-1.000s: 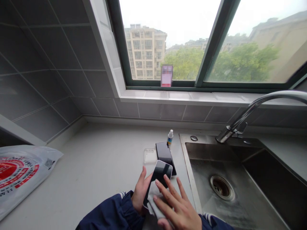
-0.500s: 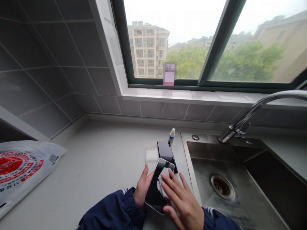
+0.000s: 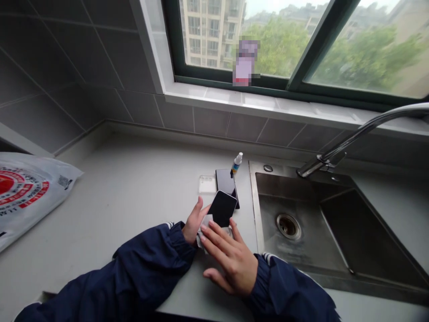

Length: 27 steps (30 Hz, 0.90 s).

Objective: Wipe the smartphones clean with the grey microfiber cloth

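Pale cloth (image 3: 207, 219) on black phone (image 3: 223, 208)

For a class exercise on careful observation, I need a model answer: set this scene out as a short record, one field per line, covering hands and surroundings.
Left hand: supports phone
Right hand: fingers flat on cloth, over phone's lower part
Screen: dark, facing up
Beyond phone: dark flat object; clear case to its left; small bottle upright near its far end
Right side: sink, tap
Far left: plastic bag, red print
Surface: pale counter

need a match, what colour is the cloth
The cloth is pale greyish white, clearest in the head view.
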Available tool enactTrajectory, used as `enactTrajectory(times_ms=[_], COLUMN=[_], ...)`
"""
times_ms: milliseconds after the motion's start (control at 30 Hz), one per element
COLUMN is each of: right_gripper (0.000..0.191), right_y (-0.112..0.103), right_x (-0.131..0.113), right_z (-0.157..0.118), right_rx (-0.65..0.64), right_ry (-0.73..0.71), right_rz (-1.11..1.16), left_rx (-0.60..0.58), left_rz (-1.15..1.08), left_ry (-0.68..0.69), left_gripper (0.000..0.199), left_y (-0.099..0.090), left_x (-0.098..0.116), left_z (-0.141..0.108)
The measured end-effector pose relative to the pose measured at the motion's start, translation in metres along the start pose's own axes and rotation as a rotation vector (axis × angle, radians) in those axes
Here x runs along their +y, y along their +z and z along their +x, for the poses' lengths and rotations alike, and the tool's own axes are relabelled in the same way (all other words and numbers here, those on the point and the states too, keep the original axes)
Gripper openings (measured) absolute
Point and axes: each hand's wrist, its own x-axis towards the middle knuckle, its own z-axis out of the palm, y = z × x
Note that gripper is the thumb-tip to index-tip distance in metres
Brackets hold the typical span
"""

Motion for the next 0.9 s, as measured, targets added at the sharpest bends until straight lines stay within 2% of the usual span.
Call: enactTrajectory(times_ms=[200, 333, 600, 833, 900], right_gripper=[0.051, 0.050, 0.052, 0.053, 0.054], right_y=[-0.001, -0.003, -0.004, -0.009, -0.011], right_x=[0.002, 0.007, 0.030, 0.046, 0.042], right_z=[0.001, 0.001, -0.001, 0.006, 0.007], right_rx=[0.040, 0.028, 0.063, 0.146, 0.153], right_ry=[0.013, 0.025, 0.212, 0.305, 0.312], right_rz=[0.033, 0.022, -0.039, -0.057, -0.062], left_rx=[-0.047, -0.070, -0.035, -0.104, -0.097], left_rz=[-0.035, -0.027, -0.014, 0.008, 0.019], left_ry=[0.003, 0.018, 0.066, -0.050, -0.023], left_gripper=[0.081, 0.081, 0.077, 0.069, 0.069], left_y=[0.003, 0.003, 0.004, 0.004, 0.003], left_x=[0.000, -0.001, -0.001, 0.000, -0.001], left_z=[-0.002, -0.001, 0.001, -0.002, -0.002])
